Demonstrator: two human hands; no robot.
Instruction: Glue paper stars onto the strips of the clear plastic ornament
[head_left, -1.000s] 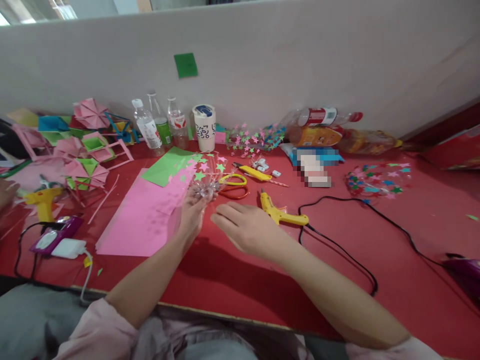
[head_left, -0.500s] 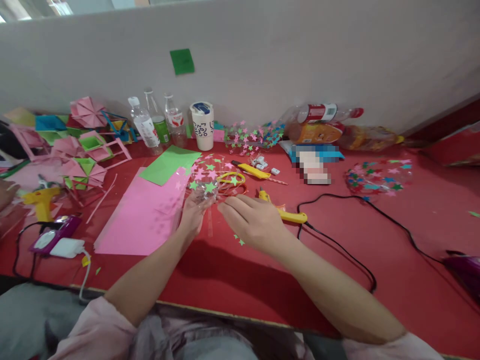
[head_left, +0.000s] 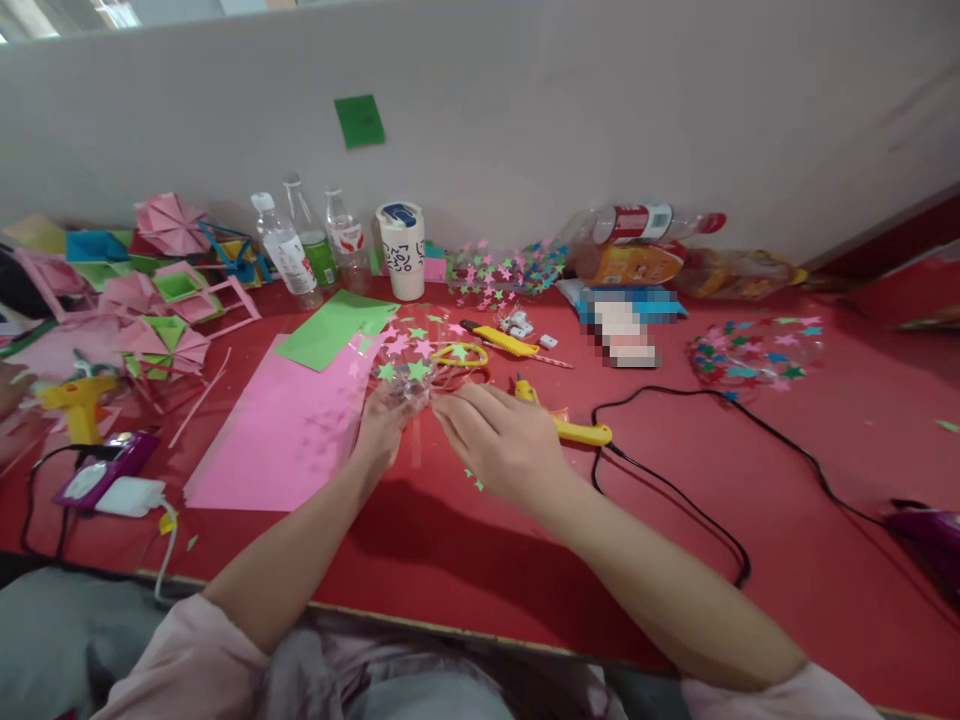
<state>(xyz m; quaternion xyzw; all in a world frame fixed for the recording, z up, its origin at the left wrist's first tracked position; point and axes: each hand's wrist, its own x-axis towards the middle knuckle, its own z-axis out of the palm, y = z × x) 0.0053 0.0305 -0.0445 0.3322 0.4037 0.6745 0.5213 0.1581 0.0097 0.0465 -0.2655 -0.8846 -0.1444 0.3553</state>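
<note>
My left hand [head_left: 381,430] is closed around the near end of a clear plastic bottle piece [head_left: 407,350] dotted with pink and green paper stars. Just right of it, my right hand [head_left: 506,435] has its fingers pinched together, the tips at the piece's near end. Whatever those fingers hold is hidden. Behind the right hand lie scissors with yellow handles [head_left: 463,352], partly covered. A yellow glue gun [head_left: 585,432] rests right of that hand. Small green stars [head_left: 475,480] lie on the red table below the hands.
Pink sheets [head_left: 270,430] and a green sheet [head_left: 334,330] lie on the left. A yellow cutter [head_left: 506,341], bottles [head_left: 289,255] and a white cup [head_left: 403,255] stand or lie behind. A black cord [head_left: 697,503] crosses the right side. Another person's hand [head_left: 11,395] shows far left.
The right hand's fingertips have shifted very slightly toward the near end of the bottle piece. The view has moved a little; otherwise things look the same.
</note>
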